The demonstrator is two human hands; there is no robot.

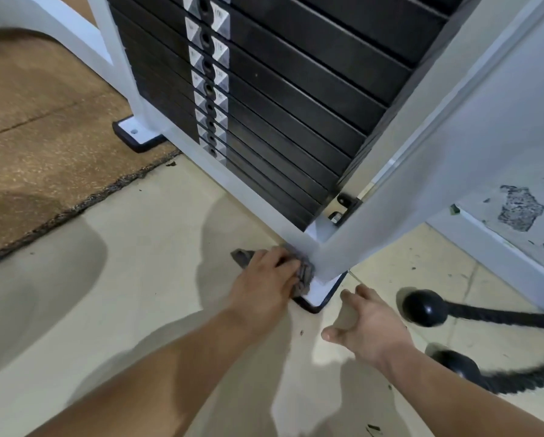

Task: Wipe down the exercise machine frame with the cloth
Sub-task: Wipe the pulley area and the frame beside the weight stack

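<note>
— Where do we have the cloth (pixel 305 274)?

— Bunched under our left hand (pixel 264 275), low down at the near corner of the white frame (pixel 390 190), right where the bottom rail meets the slanting upright. Our fingers are bent over the grey fabric and press it against the metal. One loose corner of it pokes out on the far side of the hand, lying on the floor (pixel 138 247).

— And our right hand (pixel 368 326)?

— It holds nothing. The fingers are spread and relaxed, palm down, just beside the frame's foot plate (pixel 322 293). We cannot tell whether the fingertips touch the tiles or hover over them.

— What does the foot plate look like from here?

— White on top with a dark rubber edge, sitting flat on the pale tiles. The cloth touches its left side.

— What else do we see around us?

— The black weight stack (pixel 295 105) fills the frame above our hands, its plates marked with small silver labels down the middle; the numbers are too blurred to read. A brown speckled mat (pixel 43 121) with a ragged edge covers the floor to our left, and another foot of the machine stands on it. To our right a black rope (pixel 497 316) with two round ends lies on the tiles, near a wall (pixel 519 206) with chipped paint.
</note>
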